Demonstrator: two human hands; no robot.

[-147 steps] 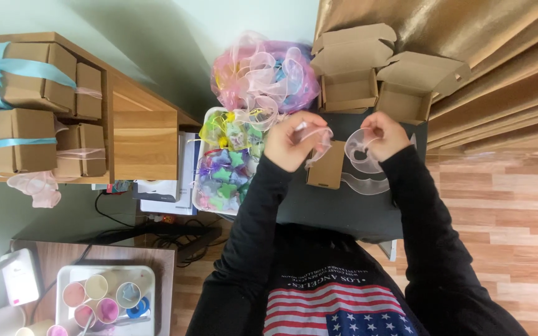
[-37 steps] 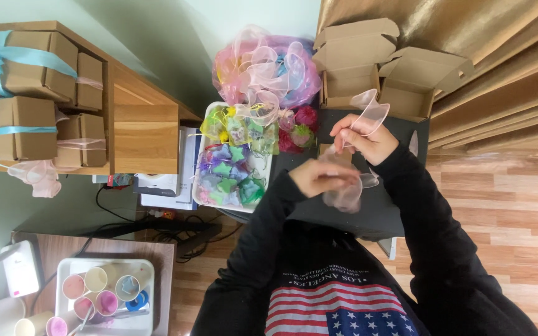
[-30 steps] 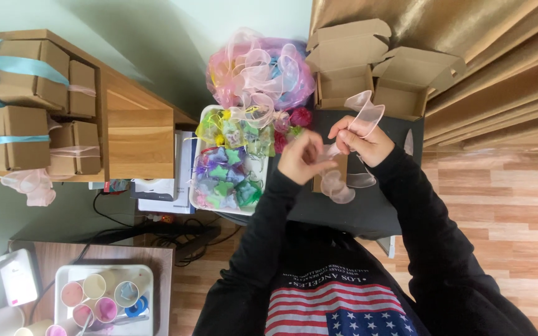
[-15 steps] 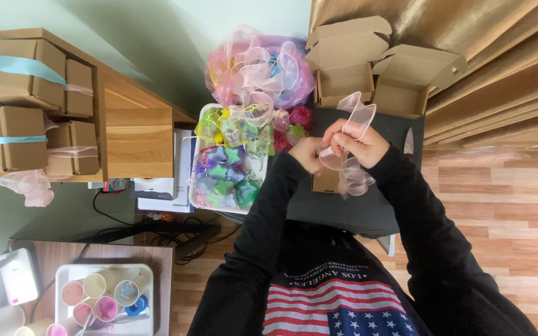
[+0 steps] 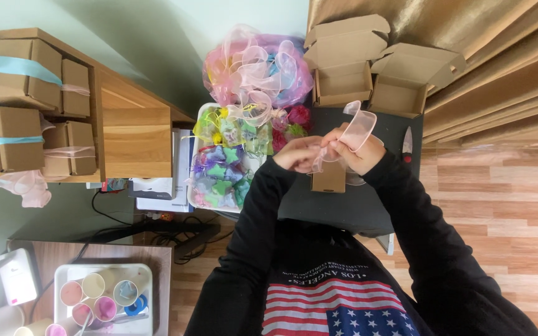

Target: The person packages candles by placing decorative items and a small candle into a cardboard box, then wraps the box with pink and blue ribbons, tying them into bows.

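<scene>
My left hand (image 5: 299,155) and my right hand (image 5: 361,151) are pressed close together above a small closed brown cardboard box (image 5: 329,179) on a dark tabletop (image 5: 344,208). Both pinch a sheer pale pink ribbon (image 5: 360,126), which arches in a loop above my right hand. More of the ribbon hangs down between the hands onto the box. My sleeves are black.
Two open cardboard boxes (image 5: 342,74) (image 5: 410,81) stand behind the hands. A heap of pink ribbon (image 5: 255,68) and a tray of colourful organza pouches (image 5: 222,163) lie to the left. A wooden shelf (image 5: 122,134) holds ribboned boxes (image 5: 14,74). A tray of cups (image 5: 98,297) sits at lower left.
My left hand has risen from below to meet my right hand. The ribbon, earlier stretched between the hands, now forms a tight loop above them.
</scene>
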